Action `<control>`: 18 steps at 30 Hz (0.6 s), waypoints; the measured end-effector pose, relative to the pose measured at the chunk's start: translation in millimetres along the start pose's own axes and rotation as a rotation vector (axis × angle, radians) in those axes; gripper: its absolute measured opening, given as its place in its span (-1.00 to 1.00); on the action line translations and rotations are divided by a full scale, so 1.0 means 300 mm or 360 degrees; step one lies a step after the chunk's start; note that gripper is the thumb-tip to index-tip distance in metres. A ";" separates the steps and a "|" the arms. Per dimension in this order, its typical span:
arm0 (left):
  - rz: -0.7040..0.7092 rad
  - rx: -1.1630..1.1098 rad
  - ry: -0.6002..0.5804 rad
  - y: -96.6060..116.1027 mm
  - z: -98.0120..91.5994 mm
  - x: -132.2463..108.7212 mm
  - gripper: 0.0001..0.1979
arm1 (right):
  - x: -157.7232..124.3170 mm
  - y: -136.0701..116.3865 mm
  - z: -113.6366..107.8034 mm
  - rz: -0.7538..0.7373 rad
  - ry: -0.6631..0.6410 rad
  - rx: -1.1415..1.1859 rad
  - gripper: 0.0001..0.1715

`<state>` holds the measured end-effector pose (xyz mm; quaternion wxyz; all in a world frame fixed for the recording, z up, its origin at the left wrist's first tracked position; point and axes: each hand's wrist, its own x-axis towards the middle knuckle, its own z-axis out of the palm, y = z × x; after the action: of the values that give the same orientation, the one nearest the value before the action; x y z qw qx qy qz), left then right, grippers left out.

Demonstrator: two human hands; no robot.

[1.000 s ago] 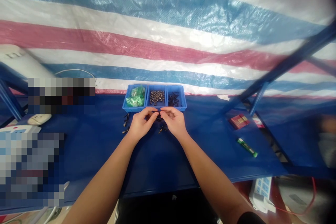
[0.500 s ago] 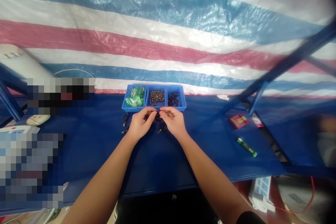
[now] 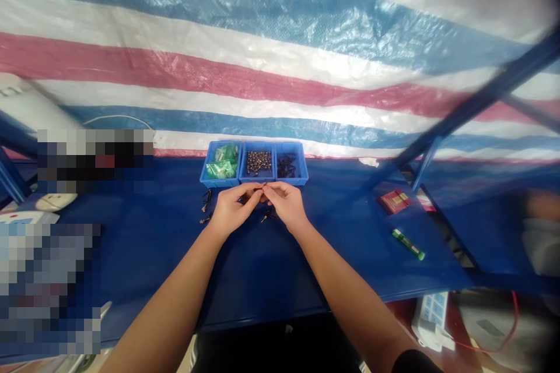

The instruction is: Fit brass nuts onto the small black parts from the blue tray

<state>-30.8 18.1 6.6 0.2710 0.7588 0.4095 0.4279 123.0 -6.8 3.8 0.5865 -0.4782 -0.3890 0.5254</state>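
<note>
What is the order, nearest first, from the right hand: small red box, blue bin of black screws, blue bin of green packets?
From the right hand:
1. Blue bin of black screws, straight ahead
2. Blue bin of green packets, ahead left
3. Small red box, far right

Small assembly workshop: blue steel-framed workbench, striped red-white-blue woven plastic tarp behind, blue plastic parts bins holding dark metal screws, white power strip below.

The small dark piece between the fingers is too small for telling its kind. One pixelated patch and another hide things at the left of the worktop. A blurred shape is cut off by the right edge, so I cannot tell what it is.
</note>
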 end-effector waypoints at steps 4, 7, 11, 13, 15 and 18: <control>0.0081 0.0141 -0.0023 -0.004 -0.001 0.001 -0.76 | 0.002 -0.003 -0.004 0.0128 0.0016 0.0012 -0.68; 0.0100 0.0257 0.0039 -0.005 0.001 0.000 -0.76 | 0.005 -0.009 -0.009 0.0151 -0.0047 0.0023 -0.70; 0.0104 0.0296 0.0081 0.000 0.001 -0.001 -0.74 | 0.008 -0.020 -0.014 0.0088 -0.0017 0.0057 -0.70; 0.0113 0.0290 0.0079 0.000 0.000 0.000 -0.74 | 0.009 -0.023 -0.016 0.0053 0.0042 0.0062 -0.70; 0.0112 0.0280 0.0079 -0.001 0.000 0.001 -0.74 | 0.009 -0.023 -0.016 0.0040 0.0064 0.0057 -0.72; 0.0110 0.0262 0.0078 -0.003 0.002 0.002 -0.74 | 0.009 -0.021 -0.015 0.0037 0.0061 0.0060 -0.74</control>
<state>-30.5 19.3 5.9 0.1827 0.7815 0.4232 0.4204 129.2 -4.8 8.6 0.5966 -0.4816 -0.3621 0.5301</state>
